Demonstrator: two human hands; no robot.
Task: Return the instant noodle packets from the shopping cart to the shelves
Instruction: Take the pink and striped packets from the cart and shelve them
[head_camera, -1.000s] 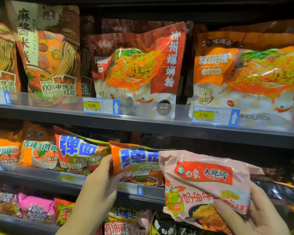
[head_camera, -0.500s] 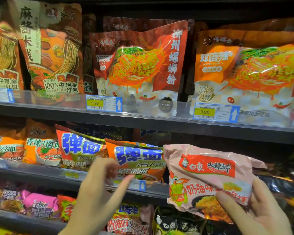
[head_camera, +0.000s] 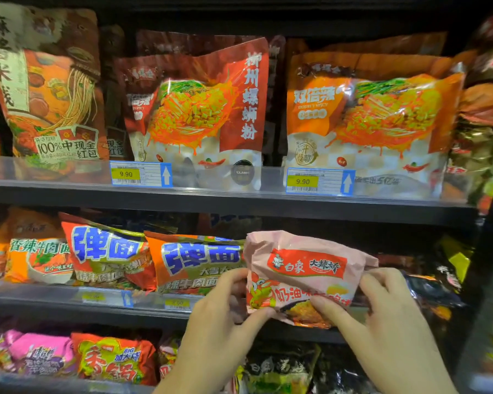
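Both hands — left hand (head_camera: 217, 314), right hand (head_camera: 382, 311) — pinch the pink noodle packet (head_camera: 305, 271) at its ends. It looks light, crinkly, probably brittle inside — best held by the edges.

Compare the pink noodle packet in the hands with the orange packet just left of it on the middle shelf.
The pink noodle packet is gripped by the left hand and right hand, in front of the shelf edge; the orange packet rests on the shelf, untouched. The pink noodle packet carries a red label with white and black characters; the orange packet has big blue characters. Both are soft, crinkled, pillow-shaped packs.
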